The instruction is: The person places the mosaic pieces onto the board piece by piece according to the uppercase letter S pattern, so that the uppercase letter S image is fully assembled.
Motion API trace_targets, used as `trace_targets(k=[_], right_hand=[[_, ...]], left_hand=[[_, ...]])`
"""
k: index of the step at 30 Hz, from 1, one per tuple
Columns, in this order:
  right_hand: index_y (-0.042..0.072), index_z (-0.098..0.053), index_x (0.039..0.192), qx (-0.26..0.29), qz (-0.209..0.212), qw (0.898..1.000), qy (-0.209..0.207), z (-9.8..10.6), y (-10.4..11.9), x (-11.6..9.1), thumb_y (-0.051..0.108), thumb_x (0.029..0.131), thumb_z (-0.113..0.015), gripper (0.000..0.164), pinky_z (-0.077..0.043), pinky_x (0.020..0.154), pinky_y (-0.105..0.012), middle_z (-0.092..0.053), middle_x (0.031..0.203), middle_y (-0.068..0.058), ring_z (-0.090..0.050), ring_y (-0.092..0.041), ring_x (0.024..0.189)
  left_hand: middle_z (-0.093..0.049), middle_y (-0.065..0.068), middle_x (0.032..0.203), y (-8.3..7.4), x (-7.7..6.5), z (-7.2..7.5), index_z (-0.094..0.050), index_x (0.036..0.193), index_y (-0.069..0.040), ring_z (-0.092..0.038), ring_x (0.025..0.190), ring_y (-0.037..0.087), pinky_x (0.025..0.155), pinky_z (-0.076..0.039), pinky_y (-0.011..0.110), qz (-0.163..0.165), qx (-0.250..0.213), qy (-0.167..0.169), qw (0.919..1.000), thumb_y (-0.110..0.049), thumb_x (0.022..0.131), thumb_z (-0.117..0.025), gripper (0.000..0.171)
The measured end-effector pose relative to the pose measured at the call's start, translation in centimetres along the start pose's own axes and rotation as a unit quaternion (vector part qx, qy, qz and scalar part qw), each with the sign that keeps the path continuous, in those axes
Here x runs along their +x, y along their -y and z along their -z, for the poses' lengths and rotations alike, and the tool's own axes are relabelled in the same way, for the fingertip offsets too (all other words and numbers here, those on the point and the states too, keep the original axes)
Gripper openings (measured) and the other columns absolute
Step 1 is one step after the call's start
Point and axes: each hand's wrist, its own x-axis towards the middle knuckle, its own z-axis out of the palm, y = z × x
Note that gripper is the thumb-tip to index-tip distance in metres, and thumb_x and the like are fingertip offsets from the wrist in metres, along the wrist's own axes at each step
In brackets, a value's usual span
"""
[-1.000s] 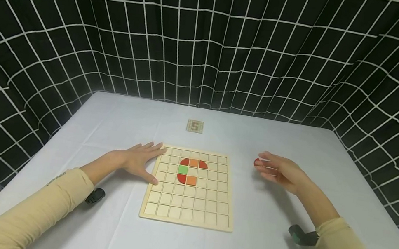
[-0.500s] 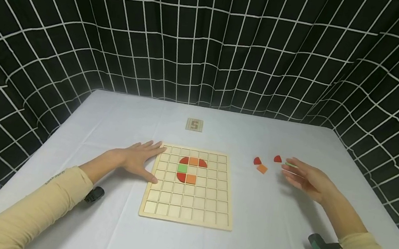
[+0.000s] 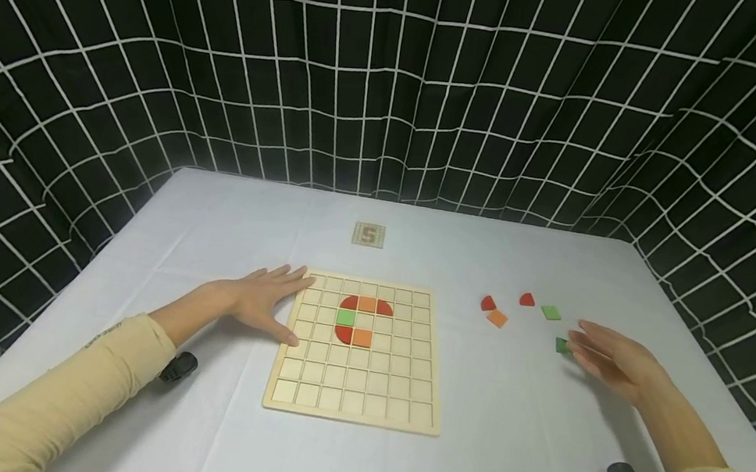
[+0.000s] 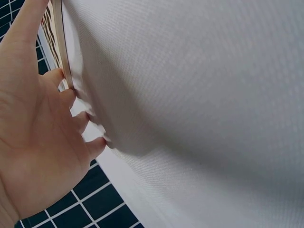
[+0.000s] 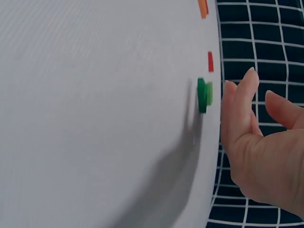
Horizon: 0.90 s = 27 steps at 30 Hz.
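My left hand (image 3: 263,302) lies spread at the left edge of a square wooden grid board (image 3: 353,404), thumb and fingertips on its rim. Flat tiles fill some cells in the board's upper middle: rounded red ones (image 3: 343,335), orange squares (image 3: 361,338) and a light green square (image 3: 346,317). Over the table to the right, my right hand (image 3: 617,361) hovers with relaxed fingers that hold nothing. Its fingertips overlap a dark green tile (image 3: 561,345) in the head view. The right wrist view shows this dark green tile (image 5: 202,96) on the cloth, apart from the hand.
Left of my right hand lie a light green square tile (image 3: 551,312), an orange square tile (image 3: 497,318) and two red tiles, one (image 3: 527,299) farther right. A small card marked 5 (image 3: 369,235) lies behind the board. Black gridded curtains (image 3: 397,81) surround the white table.
My right hand has moved right and toward me, uncovering the loose red, orange and green tiles one after another. My left hand stays on the board's edge.
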Motion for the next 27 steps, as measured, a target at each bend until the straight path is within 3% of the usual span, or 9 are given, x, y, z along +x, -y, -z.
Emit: trace_targets(k=[3,6,9,16,18,20,22,24,27], right_hand=[[0.016,-0.069,0.087,-0.01,0.015,1.0,-0.012,0.7,-0.2,-0.2,0.012,0.098,-0.054,0.019,-0.054,0.079,-0.024,-0.068,0.091,-0.002,-0.068,-0.016,0.083],[0.012,-0.06,0.099,-0.05,0.032,0.998,-0.034,1.2,-0.3,-0.3,0.013,0.097,-0.056,0.004,-0.055,0.078,-0.024,-0.066,0.089,0.0,-0.067,-0.014,0.081],[0.011,-0.05,0.109,-0.103,0.047,0.992,-0.055,1.4,-0.5,-0.3,0.013,0.097,-0.058,0.014,-0.055,0.076,-0.024,-0.065,0.088,0.003,-0.066,-0.011,0.08],[0.015,-0.06,0.103,-0.19,0.071,0.976,-0.079,1.3,-1.3,-0.3,0.008,0.094,-0.06,0.012,-0.055,0.075,-0.023,-0.066,0.085,0.009,-0.066,-0.004,0.078],[0.003,-0.054,0.117,-0.216,0.07,0.969,-0.093,1.0,-1.4,-0.1,0.008,0.094,-0.06,0.024,-0.055,0.075,-0.024,-0.065,0.084,0.01,-0.065,-0.004,0.077],[-0.008,-0.045,0.129,-0.246,0.066,0.96,-0.112,0.7,-1.5,0.0,0.009,0.094,-0.059,0.042,-0.055,0.073,-0.023,-0.065,0.083,0.011,-0.065,-0.003,0.076],[-0.012,-0.037,0.136,-0.281,0.063,0.949,-0.13,0.2,-1.5,0.1,0.013,0.094,-0.06,0.054,-0.055,0.073,-0.023,-0.064,0.083,0.011,-0.064,-0.002,0.075],[-0.013,-0.03,0.141,-0.331,0.058,0.929,-0.152,-0.2,-1.6,0.3,0.017,0.094,-0.061,0.064,-0.055,0.071,-0.022,-0.064,0.09,0.005,-0.063,0.0,0.074],[-0.011,-0.034,0.14,-0.399,0.054,0.898,-0.176,-0.8,-1.7,0.5,0.024,0.093,-0.061,0.064,-0.054,0.069,-0.018,-0.06,0.112,-0.016,-0.058,0.004,0.074]], left_hand=[[-0.004,0.013,0.158,-0.1,0.0,0.1,-0.014,0.154,-0.01,-0.003,0.142,0.037,0.112,-0.004,0.057,0.0,0.0,0.001,1.0,-0.071,0.072,-0.065,0.113],[-0.004,0.014,0.158,-0.1,0.0,0.1,-0.014,0.154,-0.01,-0.003,0.142,0.038,0.112,-0.004,0.057,0.0,0.0,0.001,1.0,-0.071,0.072,-0.065,0.113],[-0.004,0.014,0.158,-0.2,0.0,0.1,-0.015,0.154,-0.01,-0.003,0.142,0.038,0.112,-0.004,0.057,0.001,0.0,0.0,1.0,-0.07,0.072,-0.065,0.113],[-0.005,0.014,0.158,-0.3,-0.1,0.1,-0.015,0.153,-0.009,-0.004,0.142,0.038,0.112,-0.005,0.058,0.003,0.0,0.001,1.0,-0.069,0.073,-0.066,0.113],[-0.005,0.014,0.158,-0.4,-0.1,0.1,-0.015,0.153,-0.009,-0.004,0.142,0.038,0.112,-0.005,0.058,0.005,-0.001,0.001,1.0,-0.069,0.073,-0.066,0.112],[-0.005,0.014,0.158,-0.4,-0.1,0.1,-0.015,0.153,-0.009,-0.004,0.142,0.038,0.112,-0.005,0.057,0.006,-0.001,0.002,1.0,-0.069,0.073,-0.066,0.112],[-0.005,0.014,0.158,-0.4,-0.1,0.1,-0.015,0.154,-0.01,-0.004,0.142,0.038,0.112,-0.005,0.057,0.006,-0.001,0.002,1.0,-0.069,0.073,-0.066,0.112],[-0.005,0.014,0.158,-0.4,-0.1,0.1,-0.015,0.154,-0.01,-0.004,0.142,0.038,0.112,-0.006,0.057,0.006,0.0,0.002,1.0,-0.069,0.073,-0.066,0.112],[-0.005,0.014,0.158,-0.3,0.0,0.1,-0.015,0.153,-0.01,-0.004,0.142,0.038,0.112,-0.006,0.057,0.005,-0.001,0.0,1.0,-0.069,0.073,-0.066,0.112]])
